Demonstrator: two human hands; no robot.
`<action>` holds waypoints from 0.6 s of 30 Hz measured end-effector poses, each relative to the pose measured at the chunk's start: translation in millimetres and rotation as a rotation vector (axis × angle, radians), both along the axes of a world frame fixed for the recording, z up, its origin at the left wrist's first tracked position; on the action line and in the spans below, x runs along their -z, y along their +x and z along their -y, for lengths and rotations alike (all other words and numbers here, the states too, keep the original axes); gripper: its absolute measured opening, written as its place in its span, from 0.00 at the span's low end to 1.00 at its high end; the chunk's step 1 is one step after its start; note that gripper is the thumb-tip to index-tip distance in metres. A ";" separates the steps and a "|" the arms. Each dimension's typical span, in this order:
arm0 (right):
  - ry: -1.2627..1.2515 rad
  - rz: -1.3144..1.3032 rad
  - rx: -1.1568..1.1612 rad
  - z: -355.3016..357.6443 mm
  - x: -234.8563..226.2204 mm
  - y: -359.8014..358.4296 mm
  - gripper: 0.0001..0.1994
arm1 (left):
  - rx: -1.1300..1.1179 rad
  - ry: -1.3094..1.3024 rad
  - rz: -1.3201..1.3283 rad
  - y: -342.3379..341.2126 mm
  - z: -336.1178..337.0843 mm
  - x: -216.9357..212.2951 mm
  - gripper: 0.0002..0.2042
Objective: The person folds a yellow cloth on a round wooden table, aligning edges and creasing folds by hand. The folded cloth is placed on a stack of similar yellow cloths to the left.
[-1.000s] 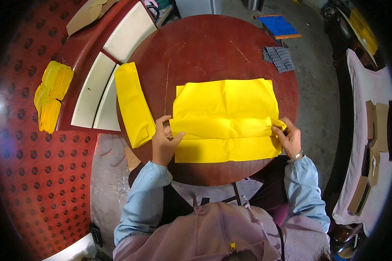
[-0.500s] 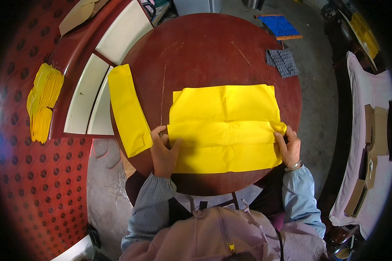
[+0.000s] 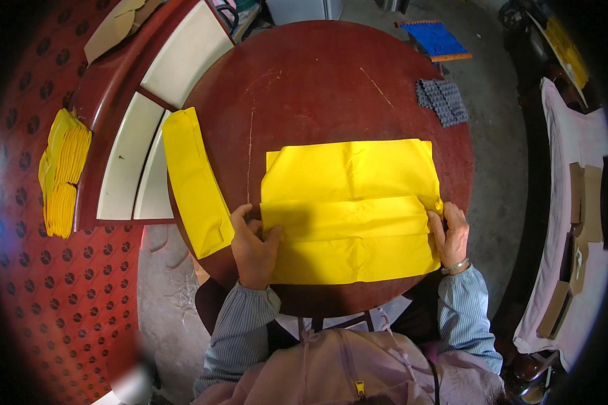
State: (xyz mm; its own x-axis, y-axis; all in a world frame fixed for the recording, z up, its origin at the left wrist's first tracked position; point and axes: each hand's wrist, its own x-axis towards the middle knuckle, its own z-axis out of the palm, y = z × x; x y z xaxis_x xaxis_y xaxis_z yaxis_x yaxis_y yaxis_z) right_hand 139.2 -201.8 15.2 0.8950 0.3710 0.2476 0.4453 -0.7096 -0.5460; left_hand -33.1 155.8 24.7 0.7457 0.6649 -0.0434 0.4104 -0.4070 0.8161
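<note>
A creased yellow fabric sheet lies on the round dark red table, with a folded band running across its middle. At its left edge rests my left hand, thumb on the fabric and fingers apart beside the edge. My right hand pinches the right end of the folded band between thumb and fingers; the fabric bunches up there. To the left of my left hand, a long folded yellow fabric piece lies slantwise along the table's edge.
A grey textured cloth hangs over the table's right edge. Beyond it sits a blue-topped stool. Bundled yellow fabric lies on the red patterned surface at left. Opened cardboard rests on a pale cloth at far right.
The view has shifted slightly, so the table and sheet sit a little lower. My left fingers have drawn slightly away from the sheet's edge; my right hand keeps its pinch.
</note>
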 end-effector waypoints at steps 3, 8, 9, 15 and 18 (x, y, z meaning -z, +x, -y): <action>0.013 0.021 -0.006 -1.3 2.1 0.8 0.13 | 0.020 0.168 -0.035 2.2 2.0 0.3 0.32; 0.013 0.051 -0.026 -1.8 6.9 2.9 0.11 | -0.093 -0.164 0.019 5.6 0.2 0.2 0.32; 0.017 0.066 -0.028 -2.0 7.6 3.4 0.09 | -0.121 -0.270 0.065 6.0 -1.6 0.3 0.32; -0.015 0.027 -0.024 -1.3 4.5 3.9 0.08 | -0.104 -0.086 -0.055 5.6 1.5 1.8 0.32; -0.031 0.002 -0.015 -3.4 1.3 3.7 0.08 | -0.070 0.234 -0.163 8.7 12.3 -1.9 0.31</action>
